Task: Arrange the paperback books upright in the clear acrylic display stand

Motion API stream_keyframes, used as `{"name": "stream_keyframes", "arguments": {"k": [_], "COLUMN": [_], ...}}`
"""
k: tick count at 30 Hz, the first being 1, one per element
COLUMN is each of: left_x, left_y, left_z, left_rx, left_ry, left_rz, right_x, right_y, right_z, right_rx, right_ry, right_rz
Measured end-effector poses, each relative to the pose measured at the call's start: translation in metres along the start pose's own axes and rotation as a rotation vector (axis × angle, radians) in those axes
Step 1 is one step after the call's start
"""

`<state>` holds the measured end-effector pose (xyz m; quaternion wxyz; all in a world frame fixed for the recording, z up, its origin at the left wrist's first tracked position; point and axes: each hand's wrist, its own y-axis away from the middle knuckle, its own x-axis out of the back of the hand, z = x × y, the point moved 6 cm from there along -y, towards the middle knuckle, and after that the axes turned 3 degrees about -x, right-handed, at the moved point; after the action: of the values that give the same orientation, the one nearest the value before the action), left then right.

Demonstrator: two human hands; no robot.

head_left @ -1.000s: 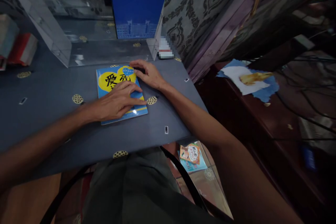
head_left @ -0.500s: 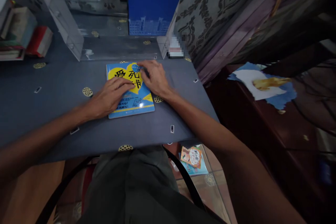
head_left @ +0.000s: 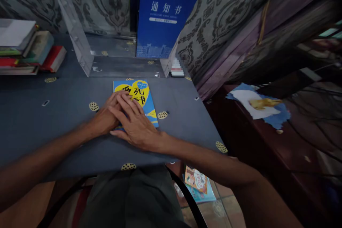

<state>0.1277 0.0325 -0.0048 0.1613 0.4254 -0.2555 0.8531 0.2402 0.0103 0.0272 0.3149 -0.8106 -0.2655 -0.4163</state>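
Observation:
A blue book [head_left: 151,108] with a yellow heart and black characters on its cover lies flat on the grey tablecloth, near the table's front edge. My left hand [head_left: 108,114] rests on the left side of the cover, its fingers partly hidden. Across it and the lower cover lies my right hand [head_left: 136,124], palm down with the fingers spread, their tips over the back of my left hand. Neither hand grips the book.
Behind the book stands a clear acrylic rack [head_left: 123,67] holding a tall blue folder [head_left: 165,17]. Stacked books [head_left: 24,50] lie at the back left. Right of the table, a blue and white cloth [head_left: 251,103] rests on a dark red surface. Picture books [head_left: 197,181] lie below.
My right hand has moved from the book's upper right corner down and left, onto my left hand. The camera view has tilted up, showing more of the blue folder.

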Motion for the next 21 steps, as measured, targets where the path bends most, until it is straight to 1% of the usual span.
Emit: {"name": "stream_keyframes", "arguments": {"k": [3,5,7,9,11,14,17,19,21], "left_x": [0.01,0.011,0.01,0.009,0.008,0.009,0.011,0.013,0.018], "left_y": [-0.014,-0.016,-0.016,-0.013,-0.011,-0.008,-0.006,-0.006,-0.007], "left_z": [0.004,0.006,0.006,0.004,0.001,-0.006,-0.012,-0.015,-0.018], "left_rx": [-0.057,-0.061,-0.044,-0.003,0.064,0.178,0.247,0.265,0.267], "left_ry": [-0.065,-0.122,-0.167,-0.206,-0.241,-0.281,-0.282,-0.245,-0.172], "left_rz": [0.05,0.075,0.083,0.1,0.123,0.153,0.151,0.142,0.144], "right_x": [0.008,0.012,0.014,0.015,0.017,0.019,0.018,0.016,0.014], "right_y": [0.012,0.018,0.023,0.024,0.023,0.021,0.018,0.017,0.017], "right_z": [0.018,0.025,0.03,0.035,0.046,0.072,0.094,0.099,0.1], "right_rx": [-0.103,-0.163,-0.187,-0.188,-0.2,-0.265,-0.311,-0.321,-0.329], "right_ry": [-0.042,-0.067,-0.081,-0.086,-0.085,-0.089,-0.095,-0.093,-0.102], "right_rz": [0.031,0.053,0.06,0.061,0.073,0.091,0.076,0.076,0.09]}}
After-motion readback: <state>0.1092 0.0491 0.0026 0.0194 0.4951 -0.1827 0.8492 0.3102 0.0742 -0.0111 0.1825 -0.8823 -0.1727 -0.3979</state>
